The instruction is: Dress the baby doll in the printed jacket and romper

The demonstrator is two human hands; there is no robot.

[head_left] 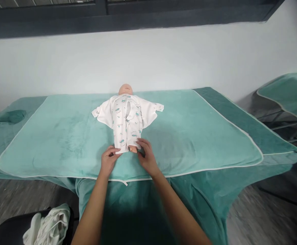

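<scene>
A baby doll (125, 89) lies on its back in the middle of a teal towel (62, 136), head toward the wall. It wears a white romper with teal prints (126, 119), open down the front, sleeves spread out. My left hand (109, 159) pinches the hem of the romper's left leg. My right hand (146, 154) is closed round the end of the right leg, where the doll's bare foot (132, 148) pokes out.
The towel covers a teal-draped table (240, 115) against a white wall. A second teal-covered table (288, 92) stands at the right. A dark chair with a crumpled white cloth (50, 226) sits at the lower left. A folded teal cloth (11, 116) lies at the far left.
</scene>
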